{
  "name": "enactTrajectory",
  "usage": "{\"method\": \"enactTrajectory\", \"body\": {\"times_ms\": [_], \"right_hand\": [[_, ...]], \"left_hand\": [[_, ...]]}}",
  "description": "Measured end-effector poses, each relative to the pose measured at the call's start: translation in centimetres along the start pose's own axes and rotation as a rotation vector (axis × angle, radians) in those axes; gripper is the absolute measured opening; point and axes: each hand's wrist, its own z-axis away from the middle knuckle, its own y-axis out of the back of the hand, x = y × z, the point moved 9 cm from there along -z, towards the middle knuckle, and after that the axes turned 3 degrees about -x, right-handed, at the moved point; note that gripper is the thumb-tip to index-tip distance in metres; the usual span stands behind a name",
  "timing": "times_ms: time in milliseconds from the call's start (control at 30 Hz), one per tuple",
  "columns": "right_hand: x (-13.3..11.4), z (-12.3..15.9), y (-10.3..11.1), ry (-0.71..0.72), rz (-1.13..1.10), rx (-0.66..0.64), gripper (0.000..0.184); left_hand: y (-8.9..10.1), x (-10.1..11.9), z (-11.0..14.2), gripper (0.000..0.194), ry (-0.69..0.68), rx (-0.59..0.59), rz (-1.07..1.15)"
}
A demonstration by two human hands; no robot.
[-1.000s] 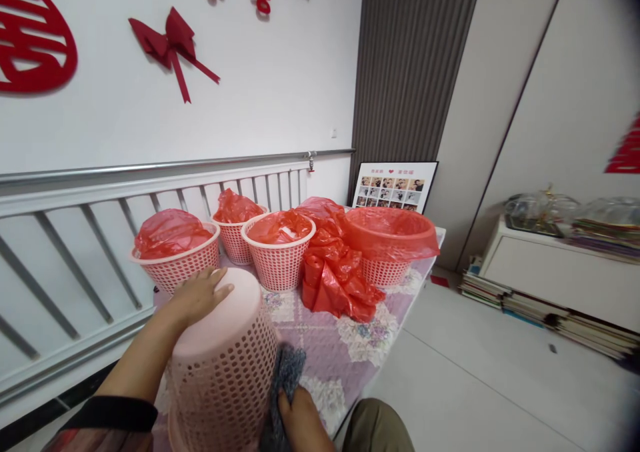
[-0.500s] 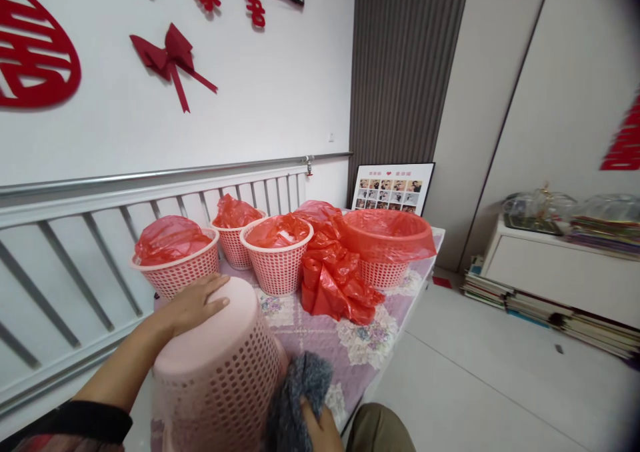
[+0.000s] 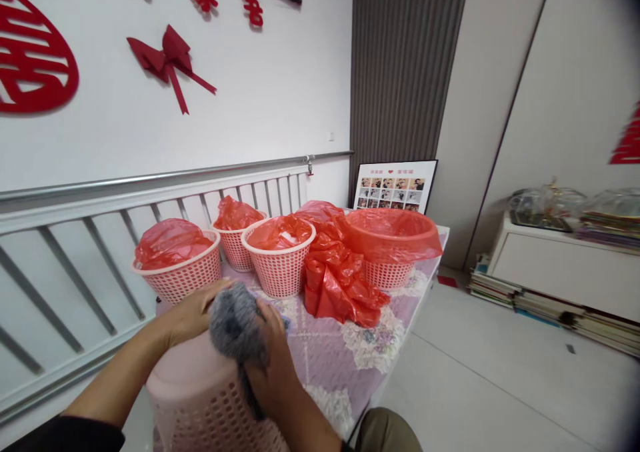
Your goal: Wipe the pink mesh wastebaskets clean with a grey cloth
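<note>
An upside-down pink plastic basket (image 3: 200,399) with a perforated side stands close to me. On its closed base rests my left hand (image 3: 200,309), flat and open, its fingertips partly hidden behind a cloth. My right hand (image 3: 273,359) is closed around that fluffy grey cloth (image 3: 235,322) and presses it on the base and upper side of the basket. Part of the cloth hangs down along the holes.
Beyond, on the lace-patterned table cover (image 3: 320,352), stand pink baskets (image 3: 280,265) lined with red bags. A crumpled red plastic bag roll (image 3: 343,285) lies beside a wide-lined basket (image 3: 393,235). A radiator (image 3: 110,272) runs along the left wall; a low cabinet (image 3: 560,259) stands right.
My right hand has brought the grey cloth up from the basket's lower right side onto its base, next to my left hand. The left hand stays on the base.
</note>
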Motion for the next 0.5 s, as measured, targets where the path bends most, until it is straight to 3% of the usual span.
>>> {"method": "enactTrajectory", "body": {"times_ms": [133,233,333,500], "right_hand": [[7.3,-3.2,0.6,-0.395,-0.174,0.022,0.050],[11.3,-3.9,0.0,-0.534,-0.209,-0.038,0.057],[14.0,-2.4,-0.5,-0.596,-0.234,-0.036,0.065],[17.2,3.0,-0.3,-0.681,-0.207,0.000,0.082]], "left_hand": [[0.0,-0.9,0.1,0.079,0.051,0.015,-0.021],[0.0,-1.7,0.2,0.087,0.102,0.025,-0.054],[-0.1,-1.7,0.1,0.086,0.100,0.010,-0.094],[-0.1,-1.4,0.0,0.086,0.098,-0.002,-0.114]]}}
